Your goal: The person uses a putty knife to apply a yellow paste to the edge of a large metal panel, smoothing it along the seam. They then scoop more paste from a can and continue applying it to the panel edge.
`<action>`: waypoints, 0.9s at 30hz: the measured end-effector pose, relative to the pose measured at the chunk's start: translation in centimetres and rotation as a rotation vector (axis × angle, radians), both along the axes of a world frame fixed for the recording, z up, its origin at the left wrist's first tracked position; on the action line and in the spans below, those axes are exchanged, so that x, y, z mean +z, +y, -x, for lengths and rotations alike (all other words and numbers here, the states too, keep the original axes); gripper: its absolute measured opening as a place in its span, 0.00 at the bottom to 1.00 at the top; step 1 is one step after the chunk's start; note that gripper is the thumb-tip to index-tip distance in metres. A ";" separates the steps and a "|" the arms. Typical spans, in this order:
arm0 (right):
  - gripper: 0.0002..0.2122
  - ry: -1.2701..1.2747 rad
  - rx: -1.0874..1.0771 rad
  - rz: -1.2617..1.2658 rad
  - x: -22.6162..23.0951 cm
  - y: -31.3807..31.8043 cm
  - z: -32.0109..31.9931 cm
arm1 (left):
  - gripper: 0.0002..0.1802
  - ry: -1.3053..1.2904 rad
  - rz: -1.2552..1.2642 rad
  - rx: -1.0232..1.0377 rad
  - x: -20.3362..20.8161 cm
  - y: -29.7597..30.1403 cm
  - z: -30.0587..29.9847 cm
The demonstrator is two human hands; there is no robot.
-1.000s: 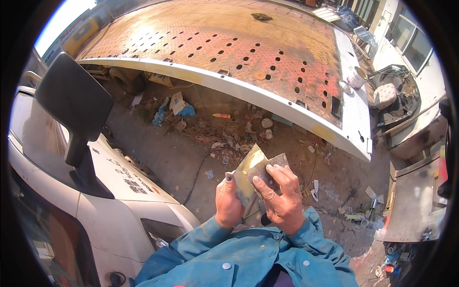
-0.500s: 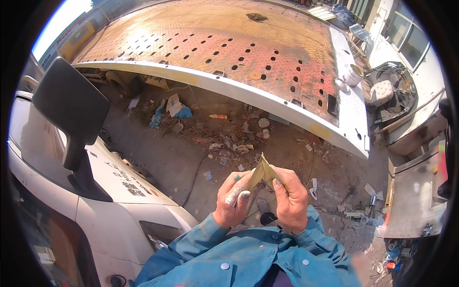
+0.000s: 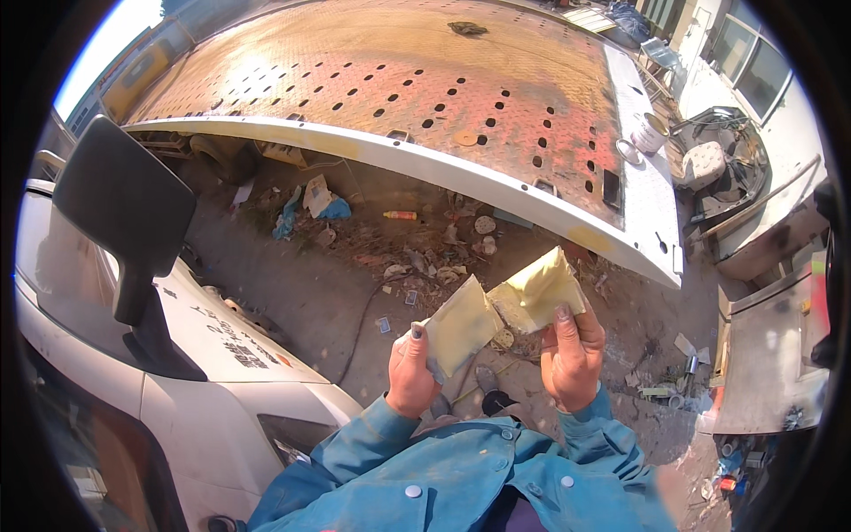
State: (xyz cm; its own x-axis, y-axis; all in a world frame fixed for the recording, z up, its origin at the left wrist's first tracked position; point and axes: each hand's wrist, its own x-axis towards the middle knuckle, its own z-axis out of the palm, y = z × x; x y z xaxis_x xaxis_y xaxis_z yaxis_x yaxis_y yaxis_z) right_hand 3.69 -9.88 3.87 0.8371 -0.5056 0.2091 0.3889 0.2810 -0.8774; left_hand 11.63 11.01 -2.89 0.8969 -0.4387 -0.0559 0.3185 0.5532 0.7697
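The left grip (image 3: 412,377) holds a flat pale plate (image 3: 464,324) by its lower left part, thumb over the upper face; the right grip (image 3: 574,359) pinches a second plate, the paste-smeared plate (image 3: 566,307), at its lower right, thumb on top too. Neither is released. The two faces lie side by side, turned up toward the wearer, and the gap between their facing edges is so small that I cannot tell whether they touch. Each plate's longer side appears to run from lower left to upper right. From the left grip its plate lies up and to the right; from the right grip, the smeared one lies up and to the left, carrying yellow-green paste (image 3: 538,282). Both are held above the ground (image 3: 306,293), on the wearer's side of the flatbed's (image 3: 461,168) near edge, left of its near right corner.
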 end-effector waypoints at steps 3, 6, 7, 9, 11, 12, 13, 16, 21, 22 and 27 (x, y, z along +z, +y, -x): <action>0.20 0.007 0.035 0.099 0.6 1.7 -0.8 | 0.37 0.131 0.134 -0.036 -0.3 -0.9 0.2; 0.20 0.058 0.024 0.723 -1.5 1.3 -0.3 | 0.37 0.176 0.181 -0.060 2.6 -1.5 -0.5; 0.20 0.051 0.013 0.853 -1.7 0.3 -0.2 | 0.37 0.176 0.188 -0.062 2.4 -1.1 -0.9; 0.21 0.040 -0.013 1.110 -1.6 -1.2 -0.1 | 0.37 0.153 0.180 -0.055 1.9 -0.7 -1.3; 0.23 0.072 -0.222 1.040 -1.0 -0.6 -0.4 | 0.36 0.106 0.148 -0.040 1.0 -0.5 -1.4; 0.23 0.033 -0.255 1.108 -0.1 -0.3 -0.8 | 0.36 0.059 0.108 -0.064 0.3 -0.4 -1.5; 0.24 -0.005 -0.289 1.175 0.6 0.1 -1.1 | 0.36 0.013 0.069 -0.089 -0.2 -0.1 -1.4; 0.29 -0.011 -0.154 1.387 -0.2 2.3 -1.7 | 0.38 -0.059 -0.024 0.004 0.0 -1.0 -1.0; 0.32 0.020 0.092 1.401 -1.0 2.1 0.1 | 0.39 -0.133 -0.116 0.099 1.0 -0.4 -2.7; 0.31 0.018 0.148 1.349 -1.4 1.5 0.3 | 0.38 -0.125 -0.115 0.121 0.5 -0.1 -3.0; 0.15 0.185 0.021 0.513 0.7 1.4 -0.9 | 0.32 -0.533 -0.282 0.181 0.2 0.2 -2.6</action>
State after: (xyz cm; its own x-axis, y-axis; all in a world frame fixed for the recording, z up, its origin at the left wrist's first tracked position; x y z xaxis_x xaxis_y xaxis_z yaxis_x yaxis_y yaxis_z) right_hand 4.63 -8.50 4.54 0.8922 -0.3602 0.2726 0.2139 -0.1947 -0.9573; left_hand 14.25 11.18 -2.67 0.8922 -0.3110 0.3275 -0.2284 0.3150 0.9212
